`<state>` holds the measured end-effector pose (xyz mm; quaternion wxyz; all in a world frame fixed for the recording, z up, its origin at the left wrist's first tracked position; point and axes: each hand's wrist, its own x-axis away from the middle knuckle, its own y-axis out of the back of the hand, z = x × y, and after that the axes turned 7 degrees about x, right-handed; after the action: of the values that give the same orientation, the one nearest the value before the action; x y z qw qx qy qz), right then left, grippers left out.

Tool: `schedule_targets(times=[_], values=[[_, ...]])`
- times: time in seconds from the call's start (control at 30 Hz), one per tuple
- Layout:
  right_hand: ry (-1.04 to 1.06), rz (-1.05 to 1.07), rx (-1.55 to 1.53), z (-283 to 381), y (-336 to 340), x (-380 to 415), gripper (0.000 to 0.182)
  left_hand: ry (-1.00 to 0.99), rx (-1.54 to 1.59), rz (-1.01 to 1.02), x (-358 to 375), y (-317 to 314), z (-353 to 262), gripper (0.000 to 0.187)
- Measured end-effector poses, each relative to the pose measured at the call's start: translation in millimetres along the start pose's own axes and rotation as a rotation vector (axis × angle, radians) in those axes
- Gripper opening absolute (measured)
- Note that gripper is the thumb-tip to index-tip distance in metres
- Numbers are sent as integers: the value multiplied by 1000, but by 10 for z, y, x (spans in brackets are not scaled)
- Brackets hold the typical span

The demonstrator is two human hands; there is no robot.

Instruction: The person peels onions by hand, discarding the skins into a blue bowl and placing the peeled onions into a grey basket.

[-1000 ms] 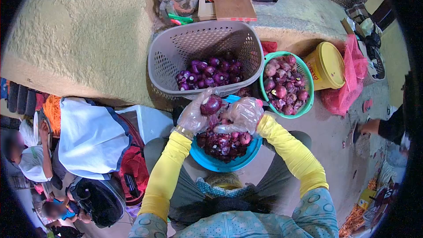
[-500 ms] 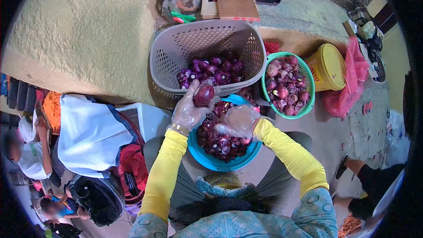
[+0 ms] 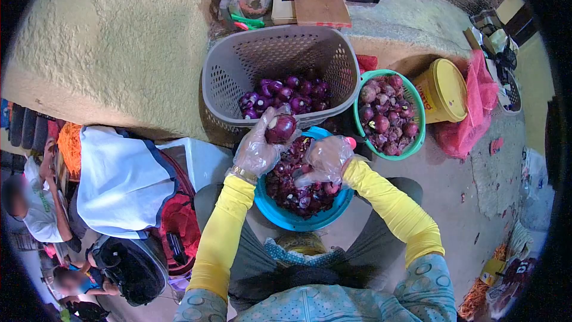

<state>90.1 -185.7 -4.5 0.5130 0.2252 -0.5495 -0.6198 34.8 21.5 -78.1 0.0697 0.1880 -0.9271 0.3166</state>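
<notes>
My left hand (image 3: 256,148), in a clear plastic glove, is closed round a red onion (image 3: 280,129) just in front of the grey basket (image 3: 217,86). Peeled purple onions (image 3: 286,93) lie inside that basket. To the right, my right hand (image 3: 329,158), also gloved, has its fingers curled round something I cannot make out; a small pink-red tip (image 3: 351,142) shows beside it. Below both hands is a blue basin (image 3: 305,224) holding onions and dark skins (image 3: 298,194). Unpeeled onions (image 3: 381,122) fill a green basket (image 3: 422,120) on the right.
A yellow lidded bucket (image 3: 451,90) and a pink net sack (image 3: 468,119) stand right of the green basket. A white cloth (image 3: 122,182) covers things on the left, near a red bag (image 3: 179,226). Two people (image 3: 44,209) are at the far left. Boards (image 3: 322,3) lie behind the grey basket.
The onion in my left hand has shifted slightly right and turned. My right hand has turned, and the pink-red tip now shows. The person at the lower right has gone from view.
</notes>
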Motion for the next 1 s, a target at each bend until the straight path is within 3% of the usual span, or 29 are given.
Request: schedule_targets(times=[0.07, 0.2, 0.27, 0.3, 0.4, 0.47, 0.5, 0.57, 0.67, 0.8, 0.87, 0.9, 0.93, 0.97, 1.0], values=[[31, 9, 58, -8, 5, 3, 82, 143, 144, 30, 6, 23, -67, 42], [46, 43, 50, 13, 68, 38, 82, 137, 75, 55, 48, -20, -179, 44], [70, -8, 38, 36, 99, 59, 77, 345, 302, 43, 194, -229, -430, 46], [70, -8, 38, 42, 142, 79, 77, 345, 301, 42, 215, -267, -471, 46], [123, -38, -109, 1, 241, 141, 72, 319, 55, 96, 233, -327, -556, 44], [153, -352, -235, -52, 245, 184, 59, 360, -147, 229, 234, -284, -632, 37], [152, -352, -235, -74, 266, 198, 59, 362, -147, 230, 228, -235, -603, 37], [-75, -479, -347, -110, 316, 213, 57, -799, -978, 651, 206, -128, -506, 48], [-166, -540, -280, -134, 324, 190, 58, -938, -1025, 661, 178, -203, -496, 53], [-186, -482, -243, -145, 298, 177, 62, -834, -1081, 671, 94, -56, -389, 59], [-180, -461, -226, -146, 280, 161, 63, -627, -914, 707, 122, -143, -421, 61], [-152, -466, -223, -146, 273, 152, 62, -627, -914, 707, 191, -262, -468, 61], [-125, -471, -220, -145, 269, 147, 62, -407, -771, 530, 295, -418, -528, 29], [-126, -471, -220, -142, 277, 148, 62, -192, -622, 353, 354, -505, -569, 51], [-131, -452, -222, -136, 291, 152, 61, -192, -622, 353, 362, -521, -589, 51]])
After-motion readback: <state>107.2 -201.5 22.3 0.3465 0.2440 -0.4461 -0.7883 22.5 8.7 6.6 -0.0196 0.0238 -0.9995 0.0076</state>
